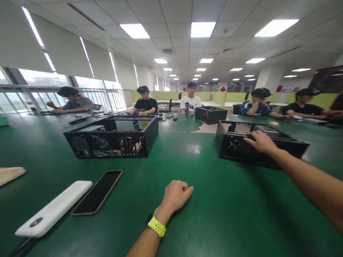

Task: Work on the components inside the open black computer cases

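My left hand [175, 195] rests on the green table [214, 214] as a loose fist with nothing in it; a yellow-green watch band [157, 226] is on its wrist. My right hand [261, 141] reaches out to the right and lies on the near top edge of an open black computer case [241, 146], fingers spread over it. A second open black computer case [112, 139], with wiring and boards inside, stands at centre left, well beyond my left hand.
A dark phone [98, 192] and a white power bank [53, 208] lie at the near left. A pale wooden piece [10, 174] sits at the left edge. A third black case [210, 114] stands farther back. Several people sit along the far side of the table.
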A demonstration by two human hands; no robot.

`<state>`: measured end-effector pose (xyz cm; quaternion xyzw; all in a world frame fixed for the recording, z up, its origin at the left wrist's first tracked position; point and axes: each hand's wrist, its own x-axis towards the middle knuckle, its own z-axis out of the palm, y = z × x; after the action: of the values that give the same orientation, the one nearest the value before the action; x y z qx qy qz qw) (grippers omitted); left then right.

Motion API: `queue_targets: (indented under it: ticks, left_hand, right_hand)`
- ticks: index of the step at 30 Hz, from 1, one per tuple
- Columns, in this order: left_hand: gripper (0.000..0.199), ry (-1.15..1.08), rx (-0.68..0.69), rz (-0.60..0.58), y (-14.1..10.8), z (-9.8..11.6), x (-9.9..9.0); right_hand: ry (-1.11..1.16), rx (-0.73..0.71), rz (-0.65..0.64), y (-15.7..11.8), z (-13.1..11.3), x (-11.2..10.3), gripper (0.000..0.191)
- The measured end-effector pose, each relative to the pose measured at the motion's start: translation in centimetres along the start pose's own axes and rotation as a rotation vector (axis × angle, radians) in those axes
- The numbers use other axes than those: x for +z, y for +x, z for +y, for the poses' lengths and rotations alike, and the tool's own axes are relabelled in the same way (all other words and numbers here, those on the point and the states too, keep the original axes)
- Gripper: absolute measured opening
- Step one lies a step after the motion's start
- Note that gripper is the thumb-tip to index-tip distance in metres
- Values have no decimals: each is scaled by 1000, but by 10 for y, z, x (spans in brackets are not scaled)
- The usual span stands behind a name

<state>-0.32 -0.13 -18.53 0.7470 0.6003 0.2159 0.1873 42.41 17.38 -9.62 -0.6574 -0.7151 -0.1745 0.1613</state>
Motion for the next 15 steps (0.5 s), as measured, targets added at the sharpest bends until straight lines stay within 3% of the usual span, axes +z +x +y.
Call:
queue_targets:
  ticks: [4, 9, 15]
  left_hand:
    - [45, -5, -25, -11, 0, 0, -1]
    - [45, -22, -52, -37, 1, -1, 0]
    - [45, -25, -36, -30, 0, -2, -1]
  right_hand:
    - [88, -34, -2, 13, 4, 7, 54]
    - [75, 89, -128, 14, 5, -3, 81]
    - [-10, 25, -161, 6, -9, -20, 79]
